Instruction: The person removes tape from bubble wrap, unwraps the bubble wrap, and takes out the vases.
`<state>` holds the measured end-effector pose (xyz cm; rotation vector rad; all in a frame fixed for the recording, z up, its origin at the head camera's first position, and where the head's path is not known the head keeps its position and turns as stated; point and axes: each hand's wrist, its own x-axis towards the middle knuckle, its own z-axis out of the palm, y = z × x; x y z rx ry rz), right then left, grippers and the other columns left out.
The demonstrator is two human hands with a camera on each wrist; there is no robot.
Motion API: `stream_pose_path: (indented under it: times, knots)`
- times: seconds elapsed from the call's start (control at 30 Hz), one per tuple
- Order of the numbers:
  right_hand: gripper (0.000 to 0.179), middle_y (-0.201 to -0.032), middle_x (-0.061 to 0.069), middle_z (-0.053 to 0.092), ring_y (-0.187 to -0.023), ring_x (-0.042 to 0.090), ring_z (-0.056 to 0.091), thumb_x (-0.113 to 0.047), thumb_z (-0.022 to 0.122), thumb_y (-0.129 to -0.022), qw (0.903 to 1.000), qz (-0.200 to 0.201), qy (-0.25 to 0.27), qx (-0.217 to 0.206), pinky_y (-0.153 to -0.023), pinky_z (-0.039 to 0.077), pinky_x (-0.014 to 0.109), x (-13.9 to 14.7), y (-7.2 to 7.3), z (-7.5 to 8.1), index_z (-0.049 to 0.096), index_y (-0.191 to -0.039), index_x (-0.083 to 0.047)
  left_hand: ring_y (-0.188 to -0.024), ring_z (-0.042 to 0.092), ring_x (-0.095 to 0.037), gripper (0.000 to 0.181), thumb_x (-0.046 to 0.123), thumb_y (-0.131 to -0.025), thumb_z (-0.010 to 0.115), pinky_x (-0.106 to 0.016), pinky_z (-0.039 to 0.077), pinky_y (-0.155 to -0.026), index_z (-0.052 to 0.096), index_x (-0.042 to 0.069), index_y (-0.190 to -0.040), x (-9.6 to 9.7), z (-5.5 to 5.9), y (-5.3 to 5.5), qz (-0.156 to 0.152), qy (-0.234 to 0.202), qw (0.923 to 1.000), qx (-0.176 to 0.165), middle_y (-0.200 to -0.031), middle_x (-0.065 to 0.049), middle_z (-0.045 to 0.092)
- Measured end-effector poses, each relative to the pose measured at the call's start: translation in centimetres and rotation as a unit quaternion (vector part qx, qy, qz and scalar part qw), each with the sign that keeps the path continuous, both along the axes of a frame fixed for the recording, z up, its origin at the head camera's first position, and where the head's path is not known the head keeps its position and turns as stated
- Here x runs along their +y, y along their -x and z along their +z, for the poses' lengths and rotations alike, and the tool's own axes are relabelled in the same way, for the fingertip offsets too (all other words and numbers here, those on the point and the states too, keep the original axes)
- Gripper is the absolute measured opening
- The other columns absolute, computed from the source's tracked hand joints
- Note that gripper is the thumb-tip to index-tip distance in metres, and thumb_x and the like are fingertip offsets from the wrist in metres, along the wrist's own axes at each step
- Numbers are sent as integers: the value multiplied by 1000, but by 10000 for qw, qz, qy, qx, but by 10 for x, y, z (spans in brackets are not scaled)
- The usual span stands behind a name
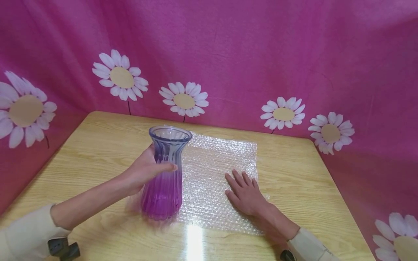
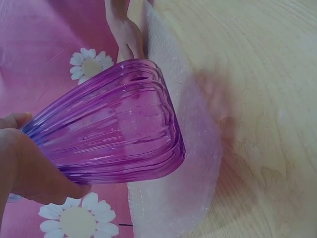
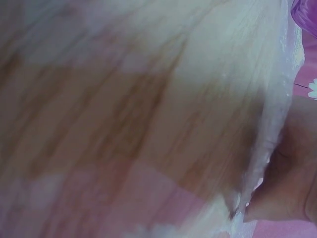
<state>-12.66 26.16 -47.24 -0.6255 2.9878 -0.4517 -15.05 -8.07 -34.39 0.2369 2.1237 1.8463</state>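
Note:
A ribbed glass vase (image 1: 163,195), purple at its base and fading to bluish clear at its flared rim, is held by my left hand (image 1: 145,170) around its upper part. It stands nearly upright in the head view. In the left wrist view the vase's base (image 2: 124,126) hangs above the table, apart from it. My right hand (image 1: 246,194) lies flat with fingers spread on a sheet of bubble wrap (image 1: 209,195), near its right side. The right wrist view shows part of that hand (image 3: 287,168) against the bubble wrap's edge (image 3: 270,129).
A wood-grain table (image 1: 294,174) carries the bubble wrap. Behind and beside it hangs a magenta cloth (image 1: 228,54) printed with white daisies. Bright light reflects off the table's front part.

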Motion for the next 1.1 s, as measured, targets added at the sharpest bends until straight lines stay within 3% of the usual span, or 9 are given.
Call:
stream_pose_path:
  times: [0.53, 1.1]
  knots:
    - [60, -163, 18, 21, -146, 48, 12, -41, 40, -106, 9994, -79, -223, -269, -111, 13, 73, -2, 1, 7, 30, -158, -11, -139, 38, -36, 93, 0, -80, 72, -51, 26, -117, 18, 3, -155, -11, 8, 16, 318, -256, 9988, 268, -149, -23, 42]
    - [60, -163, 17, 20, -147, 47, 12, -39, 39, -106, 9992, -111, -292, -247, -112, 12, 72, -3, -1, 6, 29, -158, -11, -138, 38, -36, 86, -2, -82, 70, -53, 24, -117, 20, 2, -152, -21, 7, 37, 536, -19, 9969, 573, -148, -23, 42]
